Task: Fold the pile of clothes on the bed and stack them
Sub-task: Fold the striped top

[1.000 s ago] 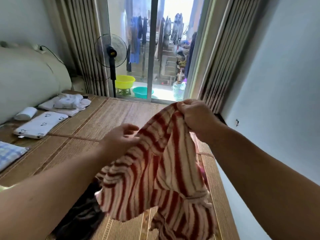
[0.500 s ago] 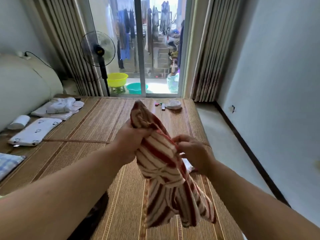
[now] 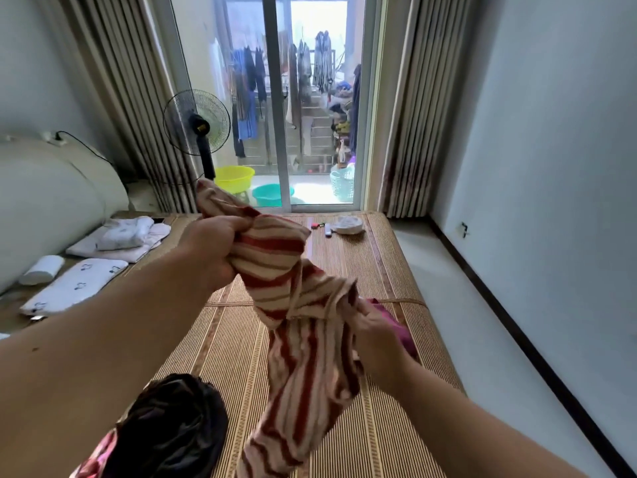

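left fingers: left hand [image 3: 213, 250] curls tight round the bunched top end of the striped garment [image 3: 296, 305]; a tuft of cloth sticks out above the fist
right fingers: right hand [image 3: 375, 336] grips the garment lower down, fingertips buried in the folds, so only the back of the hand shows
why held so: likely pulling the twisted cloth out between two grips to find an edge or seam before laying it flat; not spread yet
striped garment: red and cream, in the air over the middle of the bed mat [image 3: 224, 339], slanting from far left down to near right, its tail hanging toward the near edge
step: judged early, first fold not begun
dark clothes [image 3: 172, 426]: crumpled heap on the mat, near left, under the left forearm, unfolded; a bit of pink patterned cloth at its near edge
pink cloth [image 3: 401, 331]: just behind the right hand, on the right side of the mat, mostly hidden
folded whites [image 3: 120, 232]: far left by the headboard, with a printed pillow [image 3: 76, 284] nearer
small white item [image 3: 348, 225]: far end of the mat, a few small objects beside it, too small to tell
beyond the bed: standing fan [image 3: 196, 122], glass door [image 3: 275, 98], yellow basin [image 3: 234, 177]
in the way: the dark heap and pink cloth flank the middle strip, so laying space looks tight
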Demonstrator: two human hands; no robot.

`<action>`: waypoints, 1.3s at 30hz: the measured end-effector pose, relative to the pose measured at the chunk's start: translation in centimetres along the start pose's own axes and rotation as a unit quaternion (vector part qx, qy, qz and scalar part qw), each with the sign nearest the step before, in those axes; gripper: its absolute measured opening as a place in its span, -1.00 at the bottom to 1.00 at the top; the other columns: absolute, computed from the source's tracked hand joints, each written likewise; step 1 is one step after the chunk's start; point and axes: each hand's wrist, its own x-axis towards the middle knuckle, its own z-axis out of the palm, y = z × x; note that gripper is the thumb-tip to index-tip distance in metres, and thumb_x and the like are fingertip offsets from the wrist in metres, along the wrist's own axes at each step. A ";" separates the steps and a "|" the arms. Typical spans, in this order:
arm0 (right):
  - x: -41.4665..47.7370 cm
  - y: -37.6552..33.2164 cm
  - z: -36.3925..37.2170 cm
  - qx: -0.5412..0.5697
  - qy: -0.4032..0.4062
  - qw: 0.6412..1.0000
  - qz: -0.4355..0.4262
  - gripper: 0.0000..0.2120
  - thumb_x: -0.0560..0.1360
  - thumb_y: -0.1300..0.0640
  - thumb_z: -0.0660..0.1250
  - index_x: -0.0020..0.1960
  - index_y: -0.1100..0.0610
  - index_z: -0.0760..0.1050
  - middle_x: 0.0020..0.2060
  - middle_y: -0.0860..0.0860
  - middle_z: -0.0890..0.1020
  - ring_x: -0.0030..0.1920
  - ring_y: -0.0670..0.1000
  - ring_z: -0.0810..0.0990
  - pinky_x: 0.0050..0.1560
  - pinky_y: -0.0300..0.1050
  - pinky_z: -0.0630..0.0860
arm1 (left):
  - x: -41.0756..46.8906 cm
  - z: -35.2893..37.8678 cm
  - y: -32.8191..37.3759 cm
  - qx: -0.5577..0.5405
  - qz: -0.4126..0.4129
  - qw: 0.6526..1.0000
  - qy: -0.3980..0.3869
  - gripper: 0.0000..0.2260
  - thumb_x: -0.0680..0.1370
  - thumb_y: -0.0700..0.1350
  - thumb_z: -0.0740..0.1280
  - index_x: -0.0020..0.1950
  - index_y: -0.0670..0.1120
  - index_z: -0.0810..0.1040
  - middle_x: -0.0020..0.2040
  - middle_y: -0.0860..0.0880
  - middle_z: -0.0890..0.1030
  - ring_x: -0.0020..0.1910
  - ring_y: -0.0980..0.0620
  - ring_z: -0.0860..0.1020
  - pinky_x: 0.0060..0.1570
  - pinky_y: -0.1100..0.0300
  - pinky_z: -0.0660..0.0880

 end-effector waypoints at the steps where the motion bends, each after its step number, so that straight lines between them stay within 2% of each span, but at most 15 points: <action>1: 0.3 -1.0 0.1 -0.026 0.030 0.999 -0.010 -0.72 0.58 -0.06 0.26 0.02 0.13 0.59 -0.07 0.11 0.69 -0.01 0.11 0.65 0.09 0.03 0.54 | 0.3 -1.2 0.0 0.003 0.004 1.000 0.022 -0.84 0.57 -0.28 0.22 0.07 -0.20 0.56 -0.17 -0.16 0.66 -0.39 -0.01 0.66 -0.51 0.22 0.54; 3: 0.7 -3.3 0.5 -0.071 0.067 0.994 -0.041 -0.72 0.56 -0.08 0.28 -0.16 0.11 0.55 -0.30 0.08 0.63 -0.23 0.13 0.58 -0.10 0.07 0.48 | 0.8 -3.7 -0.4 0.017 0.005 0.997 0.076 -0.87 0.56 -0.28 0.25 0.06 -0.21 0.55 -0.17 -0.17 0.65 -0.40 -0.01 0.66 -0.53 0.23 0.52; 5: 0.8 -5.5 1.2 -0.086 0.040 0.993 -0.068 -0.72 0.58 0.01 0.28 -0.28 0.07 0.45 -0.48 -0.08 0.49 -0.41 -0.03 0.44 -0.27 -0.03 0.38 | 0.9 -5.9 -1.3 0.087 -0.015 0.991 0.097 -0.86 0.54 -0.23 0.32 0.09 -0.19 0.53 -0.22 -0.15 0.66 -0.40 -0.02 0.64 -0.53 0.22 0.50; 7: 1.1 -7.2 2.2 -0.096 -0.020 0.992 -0.077 -0.72 0.60 0.13 0.26 -0.29 0.10 0.38 -0.53 -0.11 0.40 -0.51 -0.12 0.35 -0.47 -0.18 0.30 | 0.0 -6.9 -2.2 0.233 -0.075 0.970 0.016 -0.75 0.46 -0.06 0.45 0.04 -0.10 0.48 -0.32 -0.10 0.66 -0.40 -0.01 0.63 -0.49 0.19 0.52; 9: 1.4 -8.1 3.3 -0.161 -0.062 0.982 -0.080 -0.75 0.60 0.17 0.25 -0.26 0.13 0.38 -0.48 -0.04 0.41 -0.49 -0.09 0.35 -0.49 -0.20 0.29 | -1.3 -6.5 -3.0 0.371 -0.125 0.912 -0.121 -0.58 0.32 0.24 0.49 0.03 0.06 0.50 -0.14 -0.09 0.69 -0.22 -0.04 0.65 -0.32 0.15 0.55; 11: 1.6 -8.5 4.0 -0.258 -0.073 0.959 -0.088 -0.81 0.59 0.15 0.26 -0.19 0.18 0.46 -0.39 0.00 0.47 -0.41 -0.09 0.43 -0.38 -0.19 0.37 | -2.6 -4.9 -4.3 0.413 -0.066 0.879 -0.230 -0.58 0.27 0.35 0.46 0.02 0.20 0.54 -0.02 0.00 0.68 -0.09 0.02 0.66 -0.21 0.19 0.55; 15: 2.0 -8.2 4.0 -0.305 -0.087 0.943 -0.098 -0.85 0.58 0.18 0.26 -0.14 0.12 0.53 -0.35 -0.11 0.54 -0.47 -0.32 0.47 -0.43 -0.46 0.34 | -2.5 -2.8 -7.8 0.457 0.122 0.863 -0.177 -0.82 0.45 -0.02 0.41 -0.27 -0.08 0.52 -0.38 0.09 0.53 -0.37 0.13 0.49 -0.31 0.23 0.37; 19: 2.2 -7.7 1.7 -0.375 -0.070 0.919 -0.096 -0.79 0.56 0.10 0.31 -0.26 -0.01 0.49 -0.41 -0.11 0.53 -0.51 -0.29 0.46 -0.47 -0.44 0.33 | -1.3 -4.4 -8.9 0.548 0.142 0.807 -0.167 -0.80 0.50 -0.06 0.41 -0.33 0.11 0.55 -0.44 0.19 0.53 -0.41 0.29 0.45 -0.38 0.39 0.32; 21: 2.2 -7.6 -0.1 -0.399 -0.082 0.910 -0.075 -0.82 0.52 0.06 0.36 -0.26 -0.02 0.51 -0.40 -0.07 0.57 -0.49 -0.24 0.51 -0.46 -0.40 0.40 | -0.7 -4.8 -9.0 0.488 0.091 0.844 -0.204 -0.90 0.50 -0.12 0.43 -0.21 0.02 0.65 -0.37 0.16 0.58 -0.35 0.27 0.51 -0.30 0.43 0.37; 24: 1.9 -7.6 -2.9 -0.479 -0.117 0.869 -0.046 -0.89 0.45 0.01 0.44 -0.22 -0.05 0.54 -0.31 -0.07 0.61 -0.36 -0.17 0.60 -0.34 -0.32 0.51 | 0.2 -4.1 -8.6 0.356 0.012 0.905 -0.233 -0.92 0.50 -0.29 0.39 -0.18 -0.28 0.56 -0.33 -0.06 0.55 -0.36 0.08 0.53 -0.30 0.29 0.47; 28: 2.0 -6.8 -6.2 -0.637 -0.043 0.768 -0.037 -0.83 0.50 0.00 0.33 -0.27 -0.04 0.49 -0.29 -0.07 0.58 -0.25 -0.04 0.57 -0.23 -0.08 0.55 | 0.5 -3.1 -6.9 0.332 0.035 0.911 -0.242 -0.79 0.52 -0.22 0.38 -0.32 -0.12 0.52 -0.38 -0.03 0.50 -0.37 0.04 0.45 -0.33 0.18 0.37; 30: 2.0 -6.4 -7.3 -0.619 0.009 0.785 -0.017 -0.84 0.48 0.03 0.32 -0.27 0.00 0.52 -0.26 -0.05 0.58 -0.21 -0.03 0.55 -0.24 -0.08 0.51 | 0.3 -3.1 -5.8 0.368 0.075 0.901 -0.217 -0.79 0.45 -0.06 0.46 -0.35 -0.07 0.58 -0.36 -0.03 0.55 -0.35 0.04 0.49 -0.30 0.18 0.39; 33: 2.2 -6.5 -7.7 -0.511 0.047 0.858 -0.001 -0.87 0.43 0.13 0.35 -0.30 0.05 0.54 -0.30 -0.01 0.59 -0.24 0.01 0.54 -0.31 -0.14 0.40 | 0.6 -3.6 -4.2 0.334 0.070 0.921 -0.190 -0.80 0.49 -0.09 0.44 -0.33 -0.10 0.63 -0.32 -0.08 0.61 -0.38 0.05 0.56 -0.31 0.26 0.49; 35: 2.4 -7.2 -7.2 -0.437 0.068 0.897 -0.019 -0.89 0.39 0.20 0.33 -0.29 0.08 0.57 -0.31 0.02 0.62 -0.20 0.06 0.57 -0.23 -0.07 0.48 | 0.8 -4.2 -3.0 0.410 0.093 0.892 -0.166 -0.80 0.56 -0.12 0.36 -0.24 -0.14 0.63 -0.30 -0.07 0.60 -0.32 0.02 0.54 -0.22 0.21 0.44; 39: 3.1 -8.7 -6.0 -0.336 0.115 0.931 -0.079 -0.88 0.42 0.20 0.28 -0.24 0.09 0.58 -0.29 -0.02 0.63 -0.18 0.05 0.59 -0.17 -0.05 0.48 | 1.2 -5.4 -0.2 0.530 0.132 0.829 -0.121 -0.85 0.59 -0.14 0.32 -0.11 -0.16 0.62 -0.33 0.04 0.62 -0.35 0.17 0.56 -0.33 0.33 0.44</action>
